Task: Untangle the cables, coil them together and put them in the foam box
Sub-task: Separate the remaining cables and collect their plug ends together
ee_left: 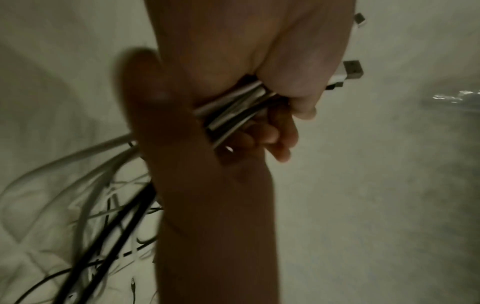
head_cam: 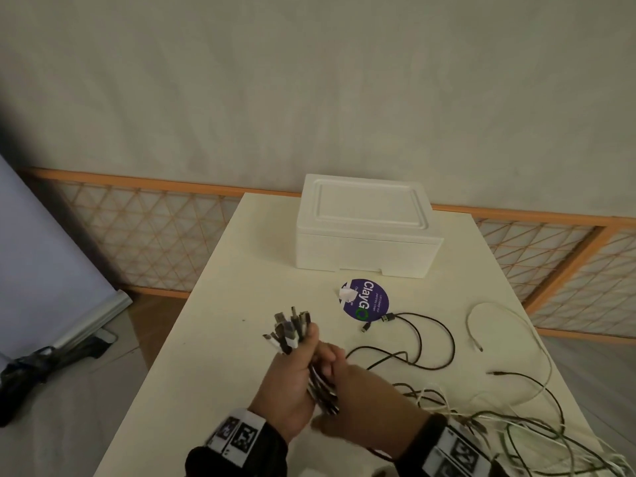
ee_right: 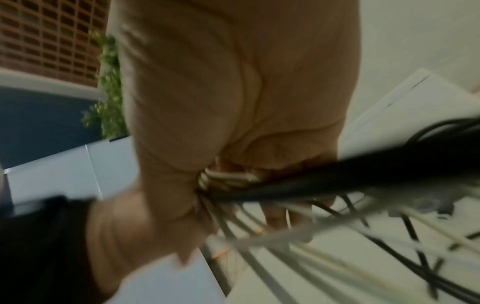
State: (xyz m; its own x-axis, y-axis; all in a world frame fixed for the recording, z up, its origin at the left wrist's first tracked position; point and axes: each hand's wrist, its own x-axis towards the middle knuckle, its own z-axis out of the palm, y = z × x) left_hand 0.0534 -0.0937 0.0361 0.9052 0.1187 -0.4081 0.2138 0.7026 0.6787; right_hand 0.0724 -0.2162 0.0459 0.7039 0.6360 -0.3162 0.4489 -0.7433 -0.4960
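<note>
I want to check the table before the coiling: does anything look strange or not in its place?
The foam box has its lid closed. One black cable and one white cable lie apart from the bunch in the left hand.

From above, the head camera looks forward and down over the bench [head_cam: 220, 304] toward the back wall. The left wrist camera sits close behind the left hand [ee_left: 259, 67], facing along its fingers. The right wrist camera looks from equally near along the right hand [ee_right: 233, 92]. All three share the gripped cables [head_cam: 318, 380].
</note>
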